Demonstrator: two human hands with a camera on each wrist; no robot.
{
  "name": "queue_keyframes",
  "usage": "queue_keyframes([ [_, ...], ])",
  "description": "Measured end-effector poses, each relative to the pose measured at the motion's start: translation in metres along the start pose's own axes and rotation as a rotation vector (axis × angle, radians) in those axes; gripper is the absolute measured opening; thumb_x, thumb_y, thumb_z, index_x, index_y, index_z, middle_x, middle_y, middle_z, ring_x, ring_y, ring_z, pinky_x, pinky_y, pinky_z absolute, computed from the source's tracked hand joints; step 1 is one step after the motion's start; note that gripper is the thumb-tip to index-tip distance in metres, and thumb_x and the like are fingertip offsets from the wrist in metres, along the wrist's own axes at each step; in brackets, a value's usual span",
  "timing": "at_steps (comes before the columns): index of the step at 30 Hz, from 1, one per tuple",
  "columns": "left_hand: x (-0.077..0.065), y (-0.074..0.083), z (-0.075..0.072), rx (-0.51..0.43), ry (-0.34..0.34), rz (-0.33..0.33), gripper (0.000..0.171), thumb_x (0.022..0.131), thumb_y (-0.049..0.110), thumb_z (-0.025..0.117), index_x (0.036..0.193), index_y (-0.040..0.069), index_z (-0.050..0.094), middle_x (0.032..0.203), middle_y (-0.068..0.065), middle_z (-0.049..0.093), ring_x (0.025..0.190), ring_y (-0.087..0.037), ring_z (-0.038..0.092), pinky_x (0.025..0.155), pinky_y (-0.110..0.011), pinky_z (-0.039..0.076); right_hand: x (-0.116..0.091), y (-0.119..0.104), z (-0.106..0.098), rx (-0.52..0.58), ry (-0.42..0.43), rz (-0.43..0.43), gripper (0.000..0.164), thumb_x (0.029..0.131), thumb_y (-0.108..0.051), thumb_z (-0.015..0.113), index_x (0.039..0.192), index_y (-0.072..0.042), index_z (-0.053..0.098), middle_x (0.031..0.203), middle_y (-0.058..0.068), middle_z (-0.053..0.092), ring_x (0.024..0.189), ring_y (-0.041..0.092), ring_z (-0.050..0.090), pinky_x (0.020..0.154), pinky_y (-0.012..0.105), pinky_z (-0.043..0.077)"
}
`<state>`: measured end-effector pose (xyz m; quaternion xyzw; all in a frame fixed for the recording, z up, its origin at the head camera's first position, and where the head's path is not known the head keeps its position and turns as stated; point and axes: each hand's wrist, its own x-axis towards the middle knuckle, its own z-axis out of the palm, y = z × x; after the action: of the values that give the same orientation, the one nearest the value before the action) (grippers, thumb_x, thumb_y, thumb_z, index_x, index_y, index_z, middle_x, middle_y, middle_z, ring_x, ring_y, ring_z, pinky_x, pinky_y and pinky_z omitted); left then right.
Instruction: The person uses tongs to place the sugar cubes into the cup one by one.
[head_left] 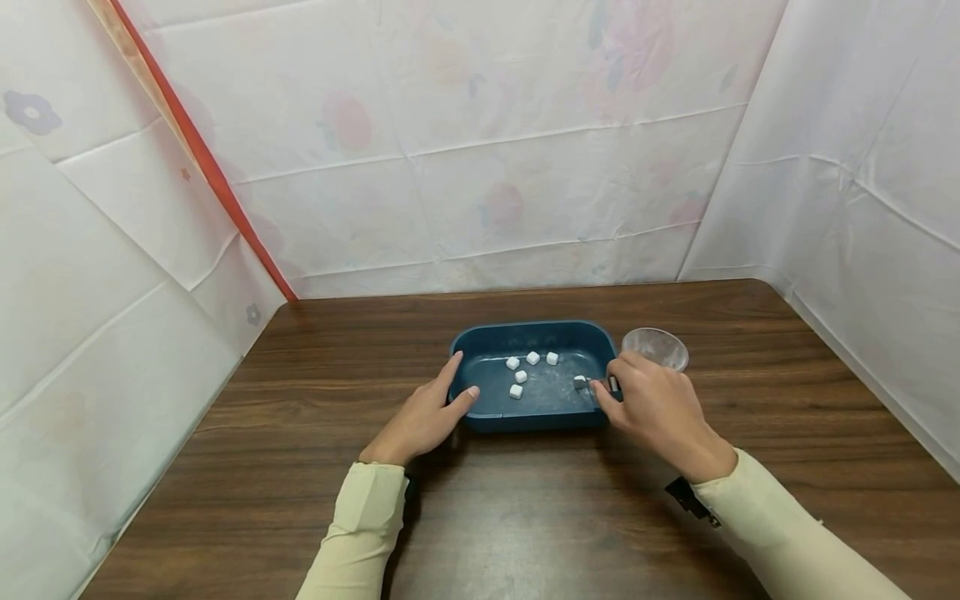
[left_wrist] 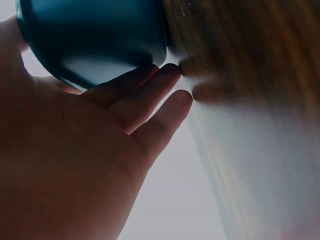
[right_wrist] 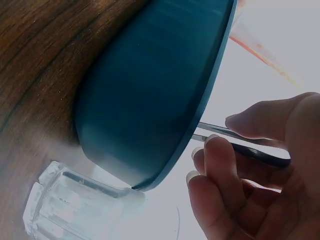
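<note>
A dark blue rectangular tray (head_left: 525,422) sits on the table with several small white cubes (head_left: 516,392) inside. My left hand (head_left: 422,418) holds the tray's left end, thumb over the rim and other fingers (left_wrist: 165,112) fairly straight along the outer wall. With my right hand (head_left: 660,408) I pinch dark metal tweezers (right_wrist: 257,154) between thumb and fingers, above the tray's right end. Their tips meet a white cube (head_left: 580,380) at the right side of the tray floor. Part of the tweezers is hidden by the right hand.
A clear plastic cup (head_left: 656,346) stands just right of the tray, partly behind the right hand. The brown wood-grain table (head_left: 330,350) meets a white patterned curtain (head_left: 450,167) at the back. White sheeting (head_left: 885,183) also closes both sides.
</note>
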<state>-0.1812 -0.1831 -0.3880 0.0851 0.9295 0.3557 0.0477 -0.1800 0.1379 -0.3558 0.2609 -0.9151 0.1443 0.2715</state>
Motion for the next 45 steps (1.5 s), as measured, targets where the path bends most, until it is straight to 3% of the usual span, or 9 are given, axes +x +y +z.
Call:
queue_keyframes([
  [13,0.000,-0.001,0.000,0.003,0.005,0.003,0.075,0.102,0.056,0.048,0.163,0.026,0.016,0.161,-0.007,0.029,0.144,-0.030,0.035,0.112,-0.057,0.032,0.000,0.003,0.004,0.015,0.105,-0.051,0.025,0.083,-0.021,0.078,0.070,-0.011,0.060,0.071,0.000,0.055,0.050,0.011,0.044,0.040,0.029,0.037],
  [45,0.000,-0.002,0.000,-0.012,0.004,0.002,0.075,0.102,0.056,0.048,0.163,0.026,0.016,0.162,-0.006,0.027,0.145,-0.030,0.033,0.113,-0.057,0.030,0.001,0.000,-0.009,0.053,0.104,-0.007,0.026,0.085,-0.020,0.078,0.070,-0.013,0.057,0.065,-0.005,0.046,0.046,0.007,0.036,0.038,0.025,0.031],
])
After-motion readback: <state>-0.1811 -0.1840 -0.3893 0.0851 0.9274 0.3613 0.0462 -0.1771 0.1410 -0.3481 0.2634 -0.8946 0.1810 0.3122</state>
